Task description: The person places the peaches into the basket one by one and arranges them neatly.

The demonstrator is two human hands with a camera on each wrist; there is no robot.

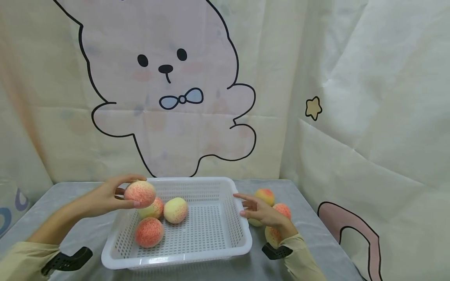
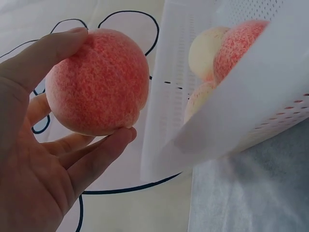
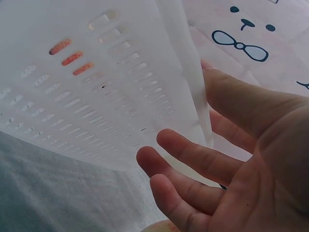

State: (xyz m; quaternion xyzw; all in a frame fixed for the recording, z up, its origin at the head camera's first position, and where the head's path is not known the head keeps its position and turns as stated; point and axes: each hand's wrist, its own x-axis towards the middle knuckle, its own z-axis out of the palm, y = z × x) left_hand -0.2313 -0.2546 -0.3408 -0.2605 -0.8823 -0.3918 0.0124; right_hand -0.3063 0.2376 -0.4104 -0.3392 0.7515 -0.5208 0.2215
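My left hand (image 1: pixel 105 197) grips a pink-and-cream peach (image 1: pixel 140 193) between thumb and fingers, raised over the left side of a white plastic basket (image 1: pixel 190 258). Close up in the left wrist view, this peach (image 2: pixel 99 82) looks red and speckled, and the basket's rim is beside it. Three more peaches lie inside the basket at its left: a reddish one (image 1: pixel 149 232), a pale one (image 1: pixel 175 210) and one partly hidden behind the raised peach. At the basket's right rim, my right hand (image 1: pixel 261 212) holds the edge with thumb and index finger; its other fingers (image 3: pixel 169 145) curl loosely outside the wall.
Several peaches (image 1: pixel 282 210) lie on the table right of the basket, partly covered by my right hand and forearm. A grey cloth (image 1: pixel 313 249) covers the table. Behind it hangs a pale curtain (image 1: pixel 270 136) with a cartoon bear.
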